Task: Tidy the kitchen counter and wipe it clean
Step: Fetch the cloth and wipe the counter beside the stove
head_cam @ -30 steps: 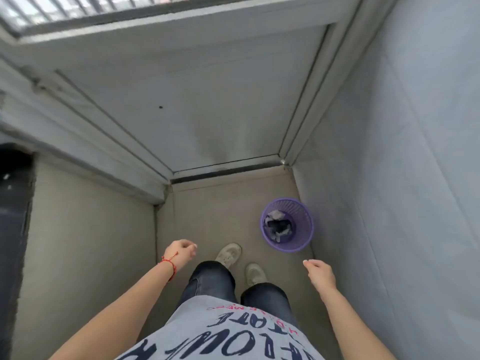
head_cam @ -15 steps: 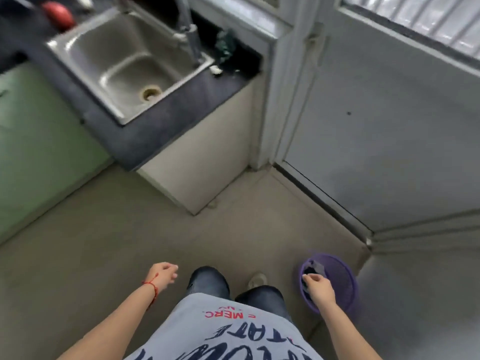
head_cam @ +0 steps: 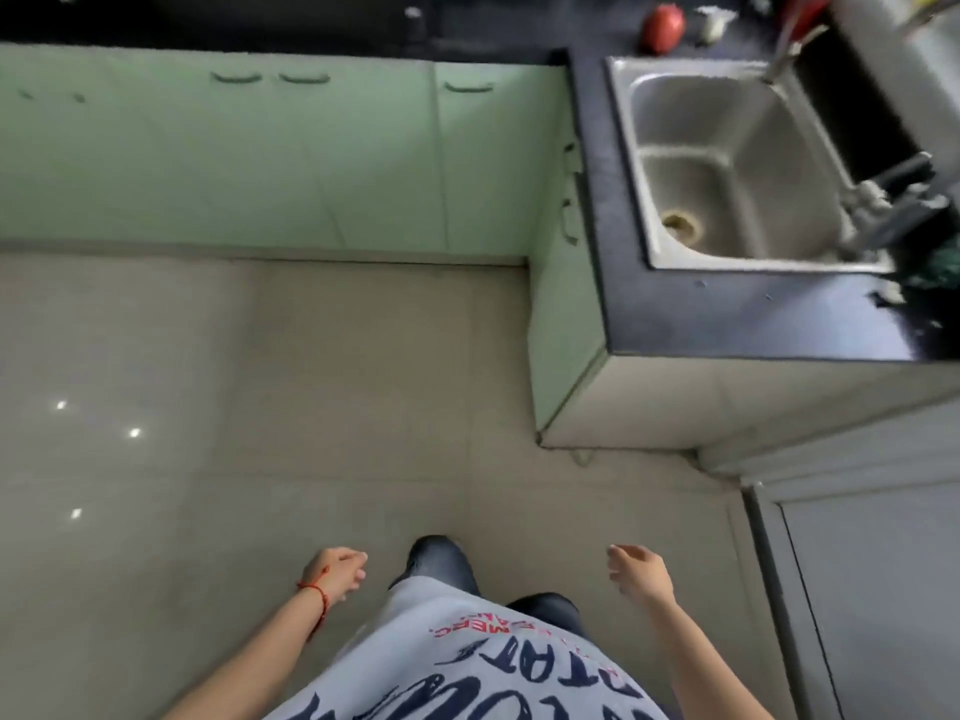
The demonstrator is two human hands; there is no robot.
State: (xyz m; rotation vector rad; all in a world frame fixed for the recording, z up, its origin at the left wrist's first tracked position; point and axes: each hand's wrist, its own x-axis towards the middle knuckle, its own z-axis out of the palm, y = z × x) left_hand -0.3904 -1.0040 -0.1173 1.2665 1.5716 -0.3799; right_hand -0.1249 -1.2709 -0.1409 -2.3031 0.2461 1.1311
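Fingers (head_cam: 356, 566) of left hand (head_cam: 335, 571) loosely curled, empty; right hand (head_cam: 636, 571) likewise open-curled, empty. Both low over floor (head_cam: 260, 381), well apart from dark counter (head_cam: 727, 314) around sink (head_cam: 727, 163).

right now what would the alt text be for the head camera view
A person stands on a tiled floor, left hand and right hand empty at waist height, facing a dark counter with a steel sink. Green cabinets run to the left, and a red round object sits behind the sink.
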